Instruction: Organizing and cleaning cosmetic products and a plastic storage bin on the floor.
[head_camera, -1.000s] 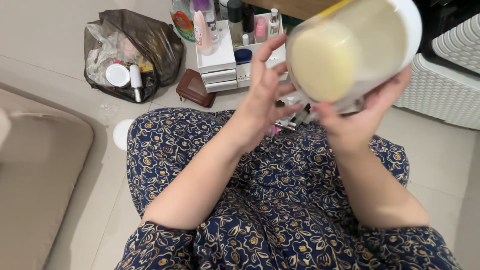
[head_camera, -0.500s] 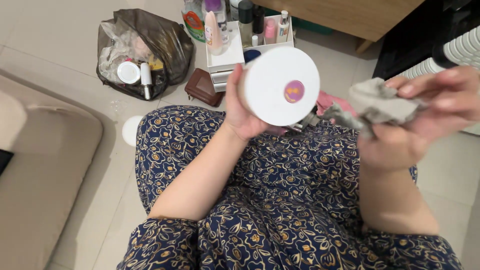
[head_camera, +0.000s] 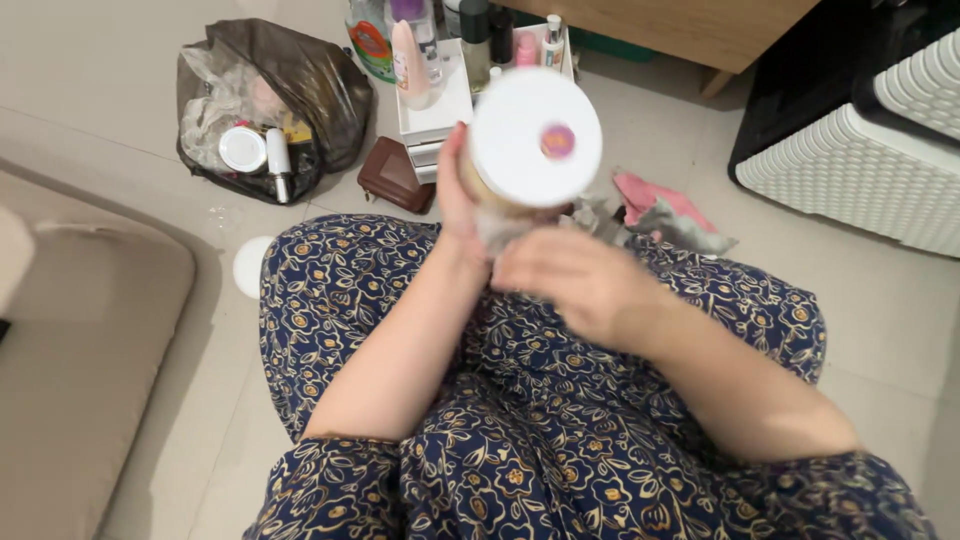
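Beige cushion (head_camera: 80, 380) at left edge, cut off by frame. Dark plastic bag (head_camera: 300, 85) on floor, contents jumbled, hard to make out. White organiser (head_camera: 435, 115) with bottles, tops cut off by upper edge. Left hand (head_camera: 455, 200) wrapped round white jar (head_camera: 535, 140), raised above lap; fingers mostly hidden behind jar. Right hand (head_camera: 570, 285) blurred, just below jar, pressed to grey cloth (head_camera: 500, 228); grip cannot be told. Cloth mostly hidden. White basket (head_camera: 860, 170) right, cut off.
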